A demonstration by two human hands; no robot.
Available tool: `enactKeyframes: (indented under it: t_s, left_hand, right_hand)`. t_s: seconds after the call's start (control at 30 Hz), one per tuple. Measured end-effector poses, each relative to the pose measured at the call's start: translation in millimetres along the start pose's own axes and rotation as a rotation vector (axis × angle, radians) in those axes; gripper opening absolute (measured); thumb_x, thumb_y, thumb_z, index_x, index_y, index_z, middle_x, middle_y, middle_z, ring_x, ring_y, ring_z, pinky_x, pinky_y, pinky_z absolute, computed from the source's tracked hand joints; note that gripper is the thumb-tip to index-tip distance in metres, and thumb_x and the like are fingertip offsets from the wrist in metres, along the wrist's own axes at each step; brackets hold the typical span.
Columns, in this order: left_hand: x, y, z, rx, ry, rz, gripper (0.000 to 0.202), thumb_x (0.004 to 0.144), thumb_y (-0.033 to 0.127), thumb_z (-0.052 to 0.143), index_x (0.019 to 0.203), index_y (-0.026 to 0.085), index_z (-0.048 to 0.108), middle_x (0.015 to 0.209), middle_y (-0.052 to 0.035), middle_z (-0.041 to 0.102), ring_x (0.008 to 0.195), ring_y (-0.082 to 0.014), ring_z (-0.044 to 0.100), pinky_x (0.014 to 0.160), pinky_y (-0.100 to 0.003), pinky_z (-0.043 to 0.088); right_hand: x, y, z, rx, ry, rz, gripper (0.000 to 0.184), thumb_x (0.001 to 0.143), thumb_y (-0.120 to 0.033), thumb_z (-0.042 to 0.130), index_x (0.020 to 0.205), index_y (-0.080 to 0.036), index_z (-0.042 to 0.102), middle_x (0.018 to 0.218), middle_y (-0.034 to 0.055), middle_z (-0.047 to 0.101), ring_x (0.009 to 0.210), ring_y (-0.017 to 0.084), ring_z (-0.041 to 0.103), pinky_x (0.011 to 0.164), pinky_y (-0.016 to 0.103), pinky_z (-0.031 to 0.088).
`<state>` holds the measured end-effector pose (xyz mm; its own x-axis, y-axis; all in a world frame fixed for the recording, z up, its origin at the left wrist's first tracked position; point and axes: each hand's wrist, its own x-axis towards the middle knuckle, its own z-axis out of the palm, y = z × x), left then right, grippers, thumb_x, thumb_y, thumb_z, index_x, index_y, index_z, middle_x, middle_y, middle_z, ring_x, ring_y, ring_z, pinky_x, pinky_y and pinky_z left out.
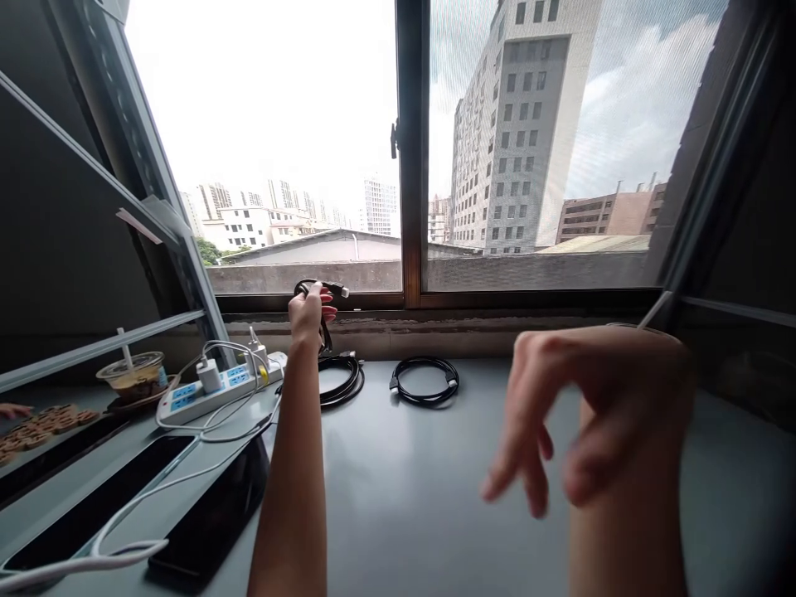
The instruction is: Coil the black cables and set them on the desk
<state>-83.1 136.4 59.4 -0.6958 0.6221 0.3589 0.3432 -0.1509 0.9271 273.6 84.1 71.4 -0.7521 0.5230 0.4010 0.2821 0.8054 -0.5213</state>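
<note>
My left hand (306, 315) reaches to the window side of the table, its fingers closed around a black cable (329, 288) with a light-tipped plug poking out to the right. Below that hand lies a coiled black cable (351, 390), partly hidden by my forearm. To its right another black cable (424, 403) rests in a neat ring, both plug ends on the coil. Close to the camera, my right hand (578, 414) hangs bent at the wrist over the tabletop, slightly blurred. Its fingers are apart and point down, with nothing in them.
On the left stands a white power strip (186, 406) with chargers and trailing white cords. A black phone (215, 518) and other dark flat devices lie nearby. A drink cup (133, 373) sits behind them. Another person's hand (13, 410) shows at the left edge. A window frame (411, 282) bounds the back.
</note>
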Motion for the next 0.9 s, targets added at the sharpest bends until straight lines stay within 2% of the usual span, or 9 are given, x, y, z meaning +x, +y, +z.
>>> enactKeyframes:
  t_s: [0.1, 0.2, 0.3, 0.4, 0.5, 0.57, 0.67, 0.77, 0.9]
  left_hand:
    - [-18.7, 27.3, -0.4, -0.187, -0.128, 0.054, 0.033, 0.080, 0.033, 0.048, 0.100, 0.011, 0.062, 0.098, -0.0094, 0.066, 0.062, -0.0096, 0.060, 0.056, -0.019, 0.047]
    - [-39.7, 46.3, 7.7, -0.249, -0.287, 0.103, 0.032, 0.078, 0.036, 0.054, 0.097, 0.013, 0.064, 0.095, -0.0087, 0.067, 0.066, -0.0113, 0.060, 0.060, -0.021, 0.046]
    - [-58.4, 58.9, 19.0, -0.241, -0.377, 0.142, 0.035, 0.078, 0.044, 0.053, 0.092, 0.015, 0.067, 0.092, -0.0080, 0.067, 0.071, -0.0137, 0.061, 0.064, -0.023, 0.045]
    - [-72.6, 67.1, 27.7, -0.237, -0.453, 0.160, 0.040, 0.078, 0.050, 0.052, 0.090, 0.015, 0.068, 0.089, -0.0084, 0.068, 0.071, -0.0164, 0.061, 0.062, -0.025, 0.046]
    - [-80.3, 71.5, 31.2, -0.260, -0.520, 0.173, 0.045, 0.079, 0.054, 0.050, 0.091, 0.015, 0.068, 0.081, -0.0084, 0.068, 0.066, -0.0173, 0.060, 0.060, -0.027, 0.045]
    - [-82.1, 73.2, 30.2, -0.286, -0.574, 0.204, 0.046, 0.079, 0.054, 0.049, 0.092, 0.015, 0.068, 0.079, -0.0080, 0.068, 0.068, -0.0170, 0.060, 0.062, -0.026, 0.046]
    - [-81.5, 74.9, 24.0, -0.314, -0.634, 0.238, 0.041, 0.081, 0.051, 0.050, 0.088, 0.015, 0.070, 0.089, -0.0087, 0.068, 0.075, -0.0162, 0.061, 0.067, -0.025, 0.046]
    - [-78.1, 75.6, 14.7, -0.313, -0.601, 0.228, 0.037, 0.081, 0.047, 0.052, 0.081, 0.015, 0.070, 0.097, -0.0095, 0.067, 0.073, -0.0145, 0.062, 0.065, -0.024, 0.047]
    - [-70.2, 74.5, 5.1, -0.433, -0.464, 0.212, 0.032, 0.081, 0.044, 0.053, 0.077, 0.016, 0.068, 0.092, -0.0077, 0.068, 0.062, -0.0107, 0.061, 0.054, -0.020, 0.046]
  right_hand:
    - [39.3, -7.2, 24.3, 0.001, -0.013, 0.004, 0.045, 0.075, -0.055, 0.064, 0.101, -0.018, 0.068, 0.086, 0.0061, 0.066, 0.086, 0.022, 0.061, 0.074, 0.028, 0.049]
    - [77.3, -9.7, 43.5, 0.009, -0.023, -0.007, 0.043, 0.076, -0.052, 0.064, 0.103, -0.018, 0.067, 0.089, 0.0060, 0.065, 0.089, 0.022, 0.060, 0.074, 0.027, 0.048]
    - [101.0, -6.9, 50.9, 0.019, -0.051, -0.034, 0.040, 0.079, -0.048, 0.062, 0.103, -0.016, 0.064, 0.092, 0.0055, 0.065, 0.089, 0.021, 0.060, 0.074, 0.026, 0.047]
    - [109.8, -5.7, 51.4, 0.041, -0.032, -0.155, 0.030, 0.086, -0.043, 0.056, 0.097, -0.016, 0.062, 0.089, 0.0034, 0.065, 0.083, 0.018, 0.060, 0.071, 0.025, 0.045]
    - [109.9, -8.1, 50.0, 0.048, 0.119, -0.248, 0.024, 0.087, -0.037, 0.055, 0.091, -0.015, 0.061, 0.083, 0.0024, 0.065, 0.076, 0.016, 0.061, 0.067, 0.023, 0.044]
    - [108.1, -9.6, 48.3, 0.080, 0.201, -0.217, 0.026, 0.087, -0.040, 0.055, 0.090, -0.015, 0.059, 0.076, 0.0017, 0.064, 0.068, 0.015, 0.062, 0.061, 0.022, 0.045]
    - [104.7, -9.6, 43.4, 0.187, 0.298, -0.127, 0.033, 0.087, -0.048, 0.051, 0.089, -0.016, 0.055, 0.063, -0.0010, 0.061, 0.052, 0.013, 0.061, 0.047, 0.019, 0.043]
    - [101.5, -7.2, 35.7, 0.305, 0.453, -0.073, 0.035, 0.088, -0.050, 0.048, 0.080, -0.016, 0.049, 0.056, -0.0030, 0.056, 0.042, 0.013, 0.058, 0.038, 0.017, 0.041]
    - [96.4, -1.3, 22.8, 0.416, 0.703, 0.046, 0.027, 0.092, -0.040, 0.044, 0.081, -0.015, 0.050, 0.051, -0.0040, 0.051, 0.037, 0.012, 0.056, 0.030, 0.015, 0.035]
